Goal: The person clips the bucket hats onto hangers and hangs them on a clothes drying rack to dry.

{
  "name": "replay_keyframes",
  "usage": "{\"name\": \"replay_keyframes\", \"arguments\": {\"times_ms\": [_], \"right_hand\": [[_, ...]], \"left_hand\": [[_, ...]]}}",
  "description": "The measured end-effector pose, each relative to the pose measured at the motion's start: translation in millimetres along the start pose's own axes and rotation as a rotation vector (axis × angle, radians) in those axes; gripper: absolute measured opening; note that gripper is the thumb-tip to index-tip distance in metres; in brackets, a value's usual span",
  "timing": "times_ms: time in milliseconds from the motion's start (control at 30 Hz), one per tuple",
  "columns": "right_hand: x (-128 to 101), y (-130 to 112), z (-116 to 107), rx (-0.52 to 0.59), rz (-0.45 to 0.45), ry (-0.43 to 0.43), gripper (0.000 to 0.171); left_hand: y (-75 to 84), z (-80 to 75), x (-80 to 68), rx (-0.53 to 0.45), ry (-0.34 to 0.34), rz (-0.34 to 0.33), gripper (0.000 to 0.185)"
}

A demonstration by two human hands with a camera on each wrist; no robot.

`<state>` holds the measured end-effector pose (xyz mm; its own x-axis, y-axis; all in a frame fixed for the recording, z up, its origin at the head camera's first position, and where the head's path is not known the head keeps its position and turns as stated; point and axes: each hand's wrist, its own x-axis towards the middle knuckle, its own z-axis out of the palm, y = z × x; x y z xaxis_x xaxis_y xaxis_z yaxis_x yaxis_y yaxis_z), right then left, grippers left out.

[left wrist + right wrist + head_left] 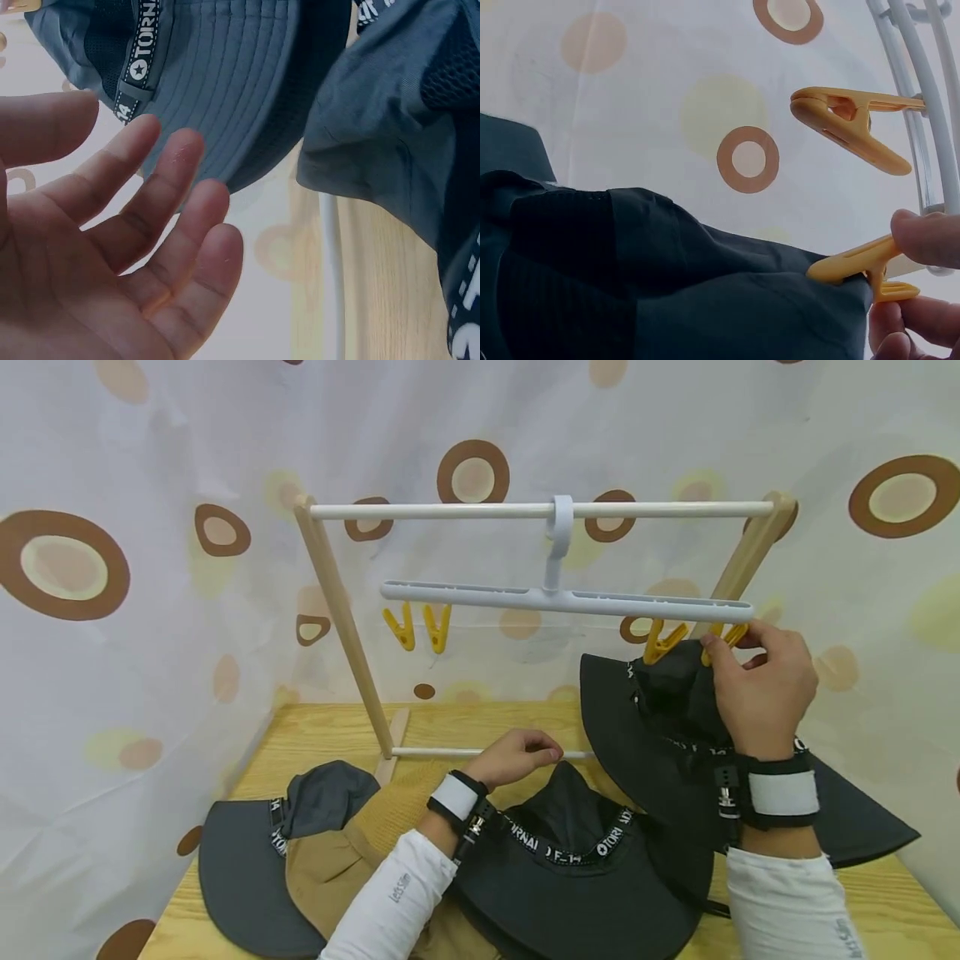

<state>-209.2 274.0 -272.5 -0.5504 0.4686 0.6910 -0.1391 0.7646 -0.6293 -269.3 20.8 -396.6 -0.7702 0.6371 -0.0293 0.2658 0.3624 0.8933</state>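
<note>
Pinching yellow clip [862,266], right hand [761,681] raised; left hand [513,758] relaxed, low.

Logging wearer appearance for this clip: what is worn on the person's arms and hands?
Both arms wear white long sleeves with small grey lettering near the cuff. Each wrist carries a black strap with a white panel and a small metal buckle fitting. The left hand and right hand are bare: no gloves or rings visible.
</note>
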Motion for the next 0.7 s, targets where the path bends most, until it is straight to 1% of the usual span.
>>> {"name": "replay_keyframes", "arguments": {"times_ms": [100, 267, 367, 433, 500, 600, 700], "right_hand": [[-3, 0, 2, 0.005, 0.027, -0.004, 0.043], [-12, -4, 3, 0.037, 0.073, 0.006, 0.05], [-19, -6, 2, 0.06, 0.089, 0.041, 0.052], [-23, -8, 0, 0.086, 0.084, 0.082, 0.051], [-29, -11, 0, 0.125, 0.059, 0.142, 0.044], [-40, -19, 1, 0.216, -0.018, 0.225, 0.033], [-52, -29, 3, 0.301, -0.111, 0.27, 0.027]], "left_hand": [[-2.5, -0.8, -2.0, 0.009, -0.017, -0.014, 0.031], [-3.0, -2.0, -3.9, 0.042, -0.006, -0.01, 0.031], [-3.4, -2.4, -3.9, 0.059, 0.005, -0.005, 0.03], [-2.9, -2.9, -4.7, 0.067, 0.009, -0.008, 0.029], [-2.9, -3.5, -5.4, 0.075, 0.01, -0.009, 0.03], [-2.6, -5.0, -6.3, 0.085, 0.011, -0.012, 0.032], [-3.0, -6.2, -6.5, 0.09, 0.015, -0.015, 0.032]]}}
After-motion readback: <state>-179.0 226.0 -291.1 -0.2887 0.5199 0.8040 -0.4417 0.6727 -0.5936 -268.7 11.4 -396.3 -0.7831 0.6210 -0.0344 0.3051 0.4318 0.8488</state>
